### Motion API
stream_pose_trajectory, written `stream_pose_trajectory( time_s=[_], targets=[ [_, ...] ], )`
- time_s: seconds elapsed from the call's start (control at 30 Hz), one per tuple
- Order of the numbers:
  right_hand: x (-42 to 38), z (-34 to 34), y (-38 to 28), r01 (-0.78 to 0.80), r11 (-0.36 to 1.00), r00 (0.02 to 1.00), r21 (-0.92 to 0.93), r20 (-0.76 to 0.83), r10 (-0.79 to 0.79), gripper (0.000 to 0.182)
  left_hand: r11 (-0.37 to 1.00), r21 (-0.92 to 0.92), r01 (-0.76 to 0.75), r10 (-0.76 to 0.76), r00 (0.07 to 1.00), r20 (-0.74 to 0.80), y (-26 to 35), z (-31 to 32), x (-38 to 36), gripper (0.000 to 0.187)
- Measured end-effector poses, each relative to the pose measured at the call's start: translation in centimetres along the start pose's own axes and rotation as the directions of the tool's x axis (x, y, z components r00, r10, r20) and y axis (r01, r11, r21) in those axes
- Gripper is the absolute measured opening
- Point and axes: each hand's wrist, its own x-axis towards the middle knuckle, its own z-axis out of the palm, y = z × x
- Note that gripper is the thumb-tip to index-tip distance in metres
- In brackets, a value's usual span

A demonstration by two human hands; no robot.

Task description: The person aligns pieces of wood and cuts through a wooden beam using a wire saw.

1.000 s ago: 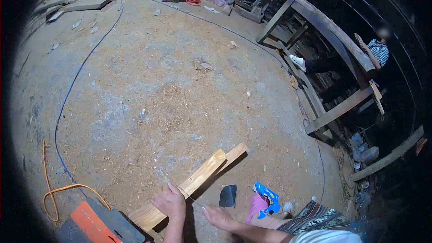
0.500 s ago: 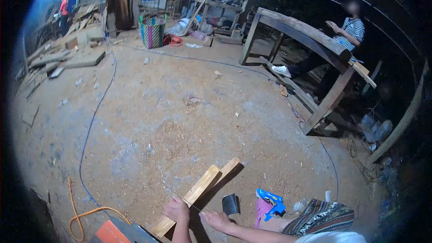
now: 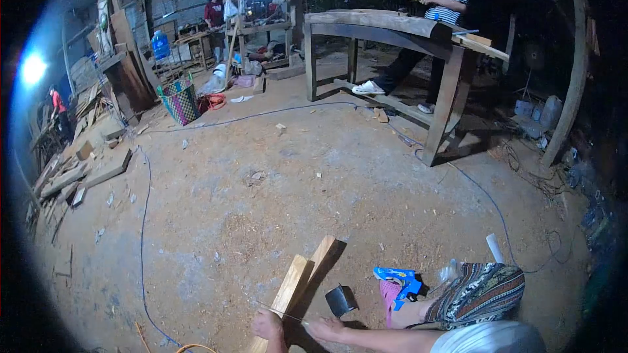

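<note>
Head view has lifted, but your hold hasn't changed: left hand (image 3: 267, 324) closed over the wood piece (image 3: 288, 287) low on the ground (image 3: 196, 222), right hand (image 3: 327, 330) closed on the thin tool (image 3: 292, 318) crossing it.

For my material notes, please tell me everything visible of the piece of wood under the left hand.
The piece of wood is pale yellowish, squared and straight-edged. It slants away, slightly rightward, close beside a second piece; contact is unclear. The left hand lies on it, hiding its near part. A thin, straight tool crosses it towards the right hand.
</note>
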Motion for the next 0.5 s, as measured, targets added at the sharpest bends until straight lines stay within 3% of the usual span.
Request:
stream_pose_trajectory(
  time_s=[0.1,0.13,0.2,0.23,0.33,0.4,0.47,0.5],
  targets=[
    [-1.1,3.5,4.9,0.166,0.981,0.982,-0.106,-0.07,-0.173,0.035,1.0,-0.026,0.011,-0.01,1.0,0.029,1.2,-2.4,-0.4,0.047],
    [-0.8,3.7,4.6,0.157,0.982,0.985,-0.1,-0.06,-0.164,0.035,0.999,-0.027,0.02,-0.018,0.999,0.045,1.3,-2.9,-0.5,0.047],
    [1.4,0.1,0.2,0.15,0.982,0.979,0.113,-0.158,-0.131,0.032,1.0,-0.006,-0.022,0.021,1.0,-0.014,0.6,-0.9,-0.5,0.047],
    [1.1,-3.1,-2.8,0.08,0.997,0.989,-0.019,-0.123,-0.082,0.032,1.0,-0.013,-0.018,0.018,1.0,0.007,0.3,-0.3,-0.3,0.046],
    [1.4,-3.1,-3.8,0.104,0.994,0.981,0.041,-0.166,-0.096,0.033,1.0,-0.027,-0.013,0.014,0.999,0.045,0.5,-2.1,0.1,0.045],
    [0.4,-2.9,-2.6,0.089,0.996,0.991,0.006,-0.099,-0.088,0.032,0.999,-0.048,-0.006,0.009,0.997,0.074,1.0,-2.4,0.1,0.045],
    [-2.4,-1.9,0.0,0.249,0.967,0.934,0.053,-0.276,-0.225,0.033,0.998,0.055,-0.019,0.022,0.998,-0.05,0.7,-1.7,-0.3,0.043],
    [-2.4,-1.7,1.0,0.087,0.995,0.996,-0.057,0.008,-0.087,0.037,0.999,0.053,-0.013,0.015,0.999,-0.042,1.1,-2.2,-0.3,0.043]
  ],
)
